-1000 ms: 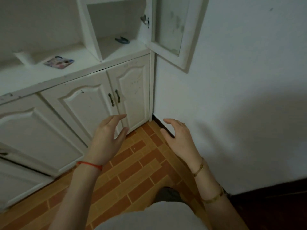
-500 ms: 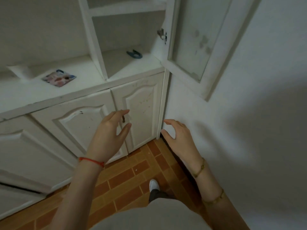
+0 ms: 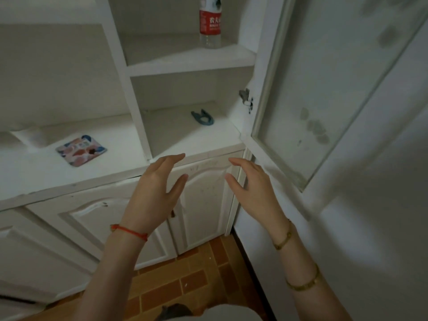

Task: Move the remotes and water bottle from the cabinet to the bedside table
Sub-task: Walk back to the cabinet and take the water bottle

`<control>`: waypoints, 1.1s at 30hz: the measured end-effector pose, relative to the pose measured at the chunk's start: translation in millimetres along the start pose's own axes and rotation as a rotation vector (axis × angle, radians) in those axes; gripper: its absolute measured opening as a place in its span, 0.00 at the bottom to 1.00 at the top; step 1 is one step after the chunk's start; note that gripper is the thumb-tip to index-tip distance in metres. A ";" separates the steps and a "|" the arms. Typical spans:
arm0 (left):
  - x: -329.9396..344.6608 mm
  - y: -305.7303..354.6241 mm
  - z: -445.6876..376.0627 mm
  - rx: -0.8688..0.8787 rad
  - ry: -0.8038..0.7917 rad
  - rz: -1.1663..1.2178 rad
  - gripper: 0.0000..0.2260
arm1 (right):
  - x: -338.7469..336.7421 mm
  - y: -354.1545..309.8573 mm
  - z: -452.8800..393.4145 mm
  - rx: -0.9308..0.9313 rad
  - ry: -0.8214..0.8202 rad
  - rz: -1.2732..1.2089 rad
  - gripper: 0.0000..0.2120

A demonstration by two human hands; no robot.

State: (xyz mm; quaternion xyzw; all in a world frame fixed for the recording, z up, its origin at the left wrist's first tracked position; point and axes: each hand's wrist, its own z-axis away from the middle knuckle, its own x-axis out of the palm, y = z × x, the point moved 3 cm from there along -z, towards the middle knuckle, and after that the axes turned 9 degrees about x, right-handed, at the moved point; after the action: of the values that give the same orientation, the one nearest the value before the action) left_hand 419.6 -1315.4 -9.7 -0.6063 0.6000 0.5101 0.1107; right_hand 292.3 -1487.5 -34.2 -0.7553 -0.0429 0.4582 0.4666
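A clear water bottle (image 3: 210, 22) with a red label stands upright on the upper shelf of the white cabinet (image 3: 190, 59); its cap is cut off by the frame's top. No remote shows in this view. My left hand (image 3: 157, 193) hovers in front of the lower cabinet doors with fingers spread, holding nothing. My right hand (image 3: 252, 188) is beside it, about a hand's width to the right, also spread and empty. Both hands are well below the bottle's shelf.
The cabinet's glass door (image 3: 324, 93) stands swung open at the right, close to the white wall (image 3: 382, 205). A small blue clip-like object (image 3: 202, 117) lies on the lower shelf. A patterned card (image 3: 81, 150) lies on the counter at the left. Brick-pattern floor (image 3: 185, 281) below.
The view has tilted up and moved closer to the cabinet, bringing the upper shelf and bottle into sight. Both hands have risen from floor level to the height of the counter edge.
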 end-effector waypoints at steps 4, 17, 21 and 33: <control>1.7 -7.2 -37.2 0.018 0.024 -0.013 0.20 | -0.1 -4.7 -36.6 -0.028 0.011 -0.017 0.20; -44.0 -16.0 -242.6 0.159 0.228 -0.007 0.23 | -88.2 -90.1 -209.6 -0.195 0.339 -0.114 0.18; -48.3 -21.1 -317.4 0.108 0.201 -0.012 0.26 | -108.8 -117.3 -265.2 -0.220 0.397 -0.066 0.19; -4.6 -62.2 -417.6 -0.144 0.015 0.152 0.31 | -103.7 -164.9 -387.8 -0.113 0.199 -0.090 0.24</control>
State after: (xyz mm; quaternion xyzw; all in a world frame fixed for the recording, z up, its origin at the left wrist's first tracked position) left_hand 675.8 -1608.3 154.0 -0.5691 0.6071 0.5541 0.0233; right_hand 576.3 -1704.2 212.2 -0.8195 -0.0559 0.3562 0.4455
